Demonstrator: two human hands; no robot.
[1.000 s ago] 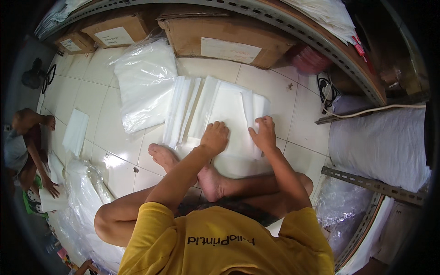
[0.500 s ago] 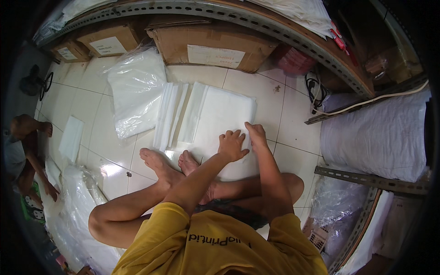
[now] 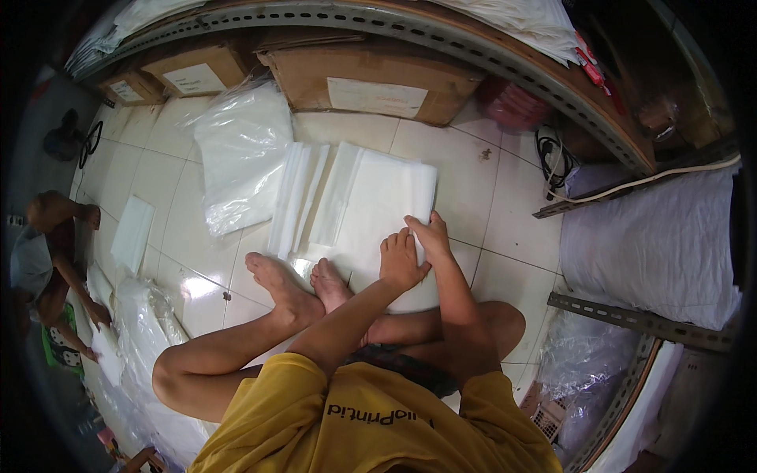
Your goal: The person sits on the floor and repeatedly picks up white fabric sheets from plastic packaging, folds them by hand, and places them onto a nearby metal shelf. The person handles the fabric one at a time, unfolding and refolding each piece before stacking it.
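Observation:
A stack of thin white sheets (image 3: 382, 193), possibly plastic, lies on the tiled floor in front of my crossed legs. Along its right side runs a narrow turned-over strip (image 3: 426, 188). My left hand (image 3: 402, 258) rests flat on the stack near this strip, fingers stretched out. Right beside it, my right hand (image 3: 430, 238) pinches the sheet's right edge, thumb on top; its other fingers are partly hidden. On the stack's left part lies a more see-through folded strip (image 3: 337, 193). Several narrow folded white pieces (image 3: 293, 189) lie farther left.
A clear bag of white sheets (image 3: 243, 158) lies at the far left. Cardboard boxes (image 3: 441, 83) stand under a metal shelf (image 3: 307, 14). White sacks (image 3: 646, 244) fill the right-hand rack. Another person's hand (image 3: 98, 314) is at far left, by plastic wrapping (image 3: 150, 339).
My right hand has moved left and inward, bringing the sheet's right edge over into a strip. My left hand's fingers have drawn closer together. The view has shifted slightly.

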